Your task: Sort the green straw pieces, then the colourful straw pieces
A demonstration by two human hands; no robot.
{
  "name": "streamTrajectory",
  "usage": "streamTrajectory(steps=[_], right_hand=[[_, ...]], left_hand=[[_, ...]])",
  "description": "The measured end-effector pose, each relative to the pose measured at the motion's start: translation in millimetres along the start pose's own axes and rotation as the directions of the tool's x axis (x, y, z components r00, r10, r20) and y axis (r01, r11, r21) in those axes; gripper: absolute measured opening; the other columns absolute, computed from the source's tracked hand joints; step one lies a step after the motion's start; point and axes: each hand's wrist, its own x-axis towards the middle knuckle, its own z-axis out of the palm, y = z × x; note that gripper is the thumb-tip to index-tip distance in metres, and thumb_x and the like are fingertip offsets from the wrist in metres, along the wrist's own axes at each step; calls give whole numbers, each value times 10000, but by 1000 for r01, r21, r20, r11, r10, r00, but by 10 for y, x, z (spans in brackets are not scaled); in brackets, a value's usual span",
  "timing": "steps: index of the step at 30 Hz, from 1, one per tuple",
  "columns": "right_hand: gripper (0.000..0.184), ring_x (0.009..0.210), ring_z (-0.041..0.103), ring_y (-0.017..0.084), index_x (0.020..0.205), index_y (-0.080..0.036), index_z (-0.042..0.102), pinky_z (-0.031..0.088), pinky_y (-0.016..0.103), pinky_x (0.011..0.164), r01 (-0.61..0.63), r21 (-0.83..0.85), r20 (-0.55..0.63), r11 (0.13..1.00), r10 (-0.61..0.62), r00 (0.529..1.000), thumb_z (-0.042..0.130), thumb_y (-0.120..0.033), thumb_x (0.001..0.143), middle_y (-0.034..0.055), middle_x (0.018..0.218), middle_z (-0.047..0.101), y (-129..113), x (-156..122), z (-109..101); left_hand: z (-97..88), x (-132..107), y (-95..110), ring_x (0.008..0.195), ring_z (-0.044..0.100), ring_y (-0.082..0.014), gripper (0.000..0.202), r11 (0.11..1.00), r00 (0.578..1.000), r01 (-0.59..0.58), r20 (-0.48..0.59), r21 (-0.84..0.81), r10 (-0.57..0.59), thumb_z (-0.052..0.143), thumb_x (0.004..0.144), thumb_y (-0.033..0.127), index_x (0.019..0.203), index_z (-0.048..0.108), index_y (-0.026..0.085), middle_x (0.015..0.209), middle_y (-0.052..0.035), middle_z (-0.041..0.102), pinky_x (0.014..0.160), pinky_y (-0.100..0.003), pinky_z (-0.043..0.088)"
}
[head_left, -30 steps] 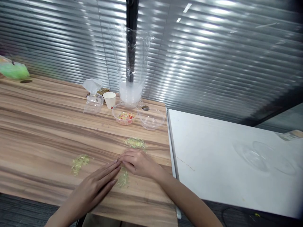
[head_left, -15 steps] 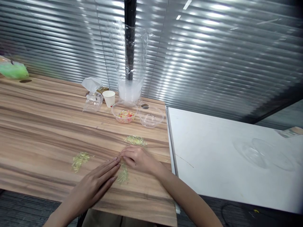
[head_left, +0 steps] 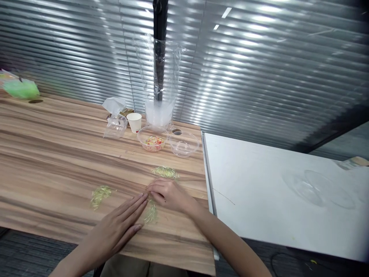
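My left hand [head_left: 122,219] lies flat on the wooden table, its fingers stretched out together. Their tips meet the fingertips of my right hand [head_left: 168,194], which is curled with its fingers closed against the tabletop; what they hold, if anything, is hidden. A small pile of thin pale-green strips [head_left: 150,212] lies just below, between the two hands. Beyond my right hand is a larger pile of yellow-green strips [head_left: 165,172]. Left of my left hand lies another yellow-green pile [head_left: 100,195].
Behind stand a clear bowl with small red and yellow pieces [head_left: 153,144], another clear bowl [head_left: 184,145], a paper cup [head_left: 134,123], a clear plastic container [head_left: 115,127] and bagged stacked bowls [head_left: 158,113]. Clear lids [head_left: 315,192] lie on the white table [head_left: 259,215] at right.
The view has shifted slightly. Both hands stay in nearly the same place, fingertips together, and the piles have not visibly changed.
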Motion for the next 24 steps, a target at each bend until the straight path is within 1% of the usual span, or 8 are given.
streamTrajectory(steps=[3, 7, 10, 13, 16, 19, 22, 24], right_hand=[[180, 970, 653, 167, 964, -154, 644, 508, 291, 898, 8, -7, -21, 1000, -8, 1000, 481, -89, 925, 67, 974, 724, 15, -9, 20], [200, 965, 655, 169, 987, -155, 644, 511, 303, 911, 5, -5, -59, 1000, -5, 998, 465, -89, 927, 65, 964, 726, 32, -15, 39], [205, 958, 657, 168, 990, -150, 646, 510, 307, 922, 17, -8, -78, 1000, -18, 997, 461, -90, 926, 65, 961, 726, 40, -17, 40], [207, 969, 657, 171, 981, -137, 650, 505, 312, 939, 28, -11, -85, 1000, -29, 996, 454, -91, 931, 69, 984, 729, 40, -23, 32], [211, 974, 657, 168, 988, -142, 651, 503, 308, 947, 26, -12, -89, 1000, -27, 996, 450, -96, 938, 63, 993, 731, 29, -28, 21], [209, 972, 660, 168, 985, -145, 652, 504, 304, 945, 24, -9, -99, 1000, -24, 995, 454, -102, 939, 60, 994, 732, 11, -27, 12], [208, 965, 661, 175, 966, -133, 658, 515, 300, 919, 26, -5, -101, 1000, -27, 994, 456, -96, 933, 67, 972, 734, 2, -25, 9], [210, 956, 661, 171, 969, -133, 658, 519, 299, 909, 25, -1, -102, 1000, -25, 994, 455, -96, 931, 68, 964, 733, 5, -26, 8]], left_hand=[[2, -16, 8, 1370, 391, -226, 614, 1000, 1000, -11, 6, 8, 11, 409, 1016, 350, 1546, 114, 252, 1537, -49, 321, 1112, -363, 373], [-40, 5, 19, 1381, 369, -229, 627, 999, 998, -45, 52, -9, 46, 422, 1011, 328, 1547, 103, 256, 1540, -40, 309, 1138, -396, 319], [-104, 42, 43, 1380, 371, -215, 613, 999, 997, -31, 66, -42, 34, 388, 1020, 305, 1548, 78, 261, 1540, -26, 306, 1135, -398, 317], [-130, 43, 57, 1376, 379, -206, 605, 997, 999, 20, 36, -69, -17, 364, 1024, 295, 1550, 70, 253, 1539, -22, 308, 1120, -368, 343], [-86, -2, 47, 1356, 415, -202, 614, 994, 997, 79, 7, -74, -79, 371, 1020, 308, 1551, 67, 261, 1533, -16, 330, 1098, -347, 374], [-17, -49, 28, 1337, 445, -198, 620, 993, 995, 97, 7, -72, -97, 393, 1014, 329, 1550, 89, 269, 1528, -8, 345, 1078, -327, 393], [15, -61, 15, 1352, 420, -200, 612, 991, 995, 103, 10, -86, -102, 408, 1008, 306, 1548, 126, 256, 1537, -8, 329, 1090, -312, 370], [3, -54, 12, 1360, 407, -203, 609, 987, 994, 107, 14, -116, -106, 417, 1003, 285, 1547, 144, 245, 1542, -13, 317, 1098, -306, 355]])
